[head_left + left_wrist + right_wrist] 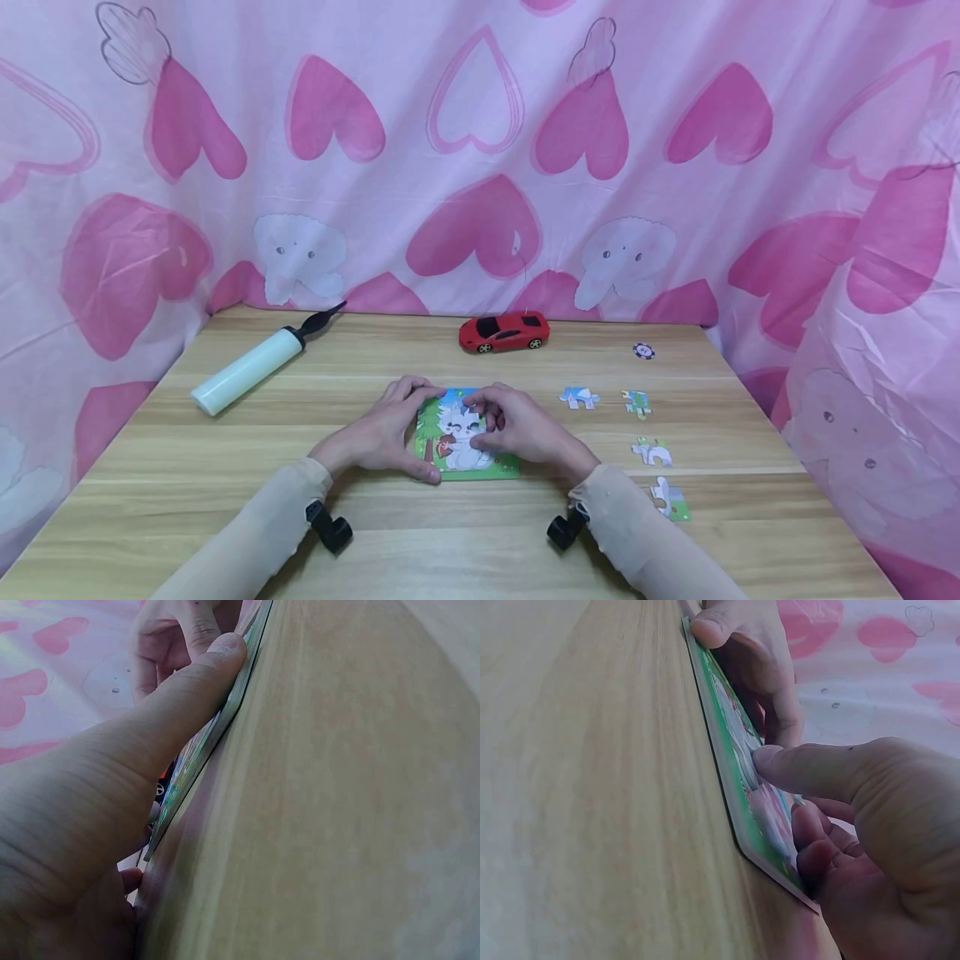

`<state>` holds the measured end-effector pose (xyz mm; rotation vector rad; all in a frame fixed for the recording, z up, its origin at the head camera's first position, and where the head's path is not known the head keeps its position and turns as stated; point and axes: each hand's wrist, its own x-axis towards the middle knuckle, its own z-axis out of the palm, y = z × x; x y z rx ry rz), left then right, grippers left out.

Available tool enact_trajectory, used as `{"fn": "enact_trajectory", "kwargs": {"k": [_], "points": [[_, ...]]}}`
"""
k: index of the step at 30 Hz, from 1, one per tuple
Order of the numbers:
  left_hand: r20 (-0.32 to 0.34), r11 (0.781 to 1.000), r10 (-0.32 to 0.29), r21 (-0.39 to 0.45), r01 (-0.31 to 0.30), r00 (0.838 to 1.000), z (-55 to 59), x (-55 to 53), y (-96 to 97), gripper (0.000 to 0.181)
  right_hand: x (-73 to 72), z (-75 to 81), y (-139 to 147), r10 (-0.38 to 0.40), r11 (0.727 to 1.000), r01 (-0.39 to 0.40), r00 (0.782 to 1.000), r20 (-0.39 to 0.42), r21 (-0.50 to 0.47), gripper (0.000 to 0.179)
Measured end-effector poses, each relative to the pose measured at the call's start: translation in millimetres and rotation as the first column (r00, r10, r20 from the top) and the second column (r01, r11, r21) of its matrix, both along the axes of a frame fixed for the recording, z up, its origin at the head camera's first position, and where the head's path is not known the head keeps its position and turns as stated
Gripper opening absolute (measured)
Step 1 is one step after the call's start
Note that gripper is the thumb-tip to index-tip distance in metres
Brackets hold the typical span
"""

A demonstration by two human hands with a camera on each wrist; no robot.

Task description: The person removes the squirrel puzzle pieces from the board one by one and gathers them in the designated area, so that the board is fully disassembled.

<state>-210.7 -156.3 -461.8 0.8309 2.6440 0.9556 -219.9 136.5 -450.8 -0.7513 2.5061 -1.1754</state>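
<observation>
A jigsaw puzzle (465,458) of a white cartoon animal on green lies flat on the table between both hands. My left hand (382,433) holds its left side, thumb at the near left corner and fingers by the far edge. My right hand (525,425) is over the right half. Its thumb (776,761) touches the picture, while the other fingers curl close to the surface. At those fingertips shows the thin pale edge of a puzzle piece (799,800), mostly hidden by the fingers.
Several loose puzzle pieces (651,451) lie to the right. A red toy car (504,332) and a round chip (643,351) are farther back. At the far left lies a pale hand pump (247,371) with a black nozzle. A pink heart-patterned curtain (480,225) hangs behind the wooden table (450,542).
</observation>
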Motion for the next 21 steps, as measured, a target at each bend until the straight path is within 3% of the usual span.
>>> {"fn": "enact_trajectory", "kwargs": {"k": [11, 17, 21], "points": [[0.014, 1.0, 0.005, 0.002, -0.005, 1.0, 1.1, 0.1, 0.1, 0.124, 0.7, 5.6, 2, -0.024, 1.0, 0.023, 1.0, -0.001, -0.013, 0.054], [0.016, 1.0, 0.008, -0.002, -0.008, 1.0, 0.8, 0.1, 0.1, 0.124, 2.6, 14.7, 9, -0.098, 0.994, 0.102, 0.991, 0.094, -0.04, 0.054], [0.014, 1.0, 0.011, -0.015, -0.01, 1.0, 0.4, 0.0, -0.2, 0.126, -0.5, 22.0, 15, -0.102, 0.994, 0.103, 0.994, 0.038, -0.039, 0.053]]}}
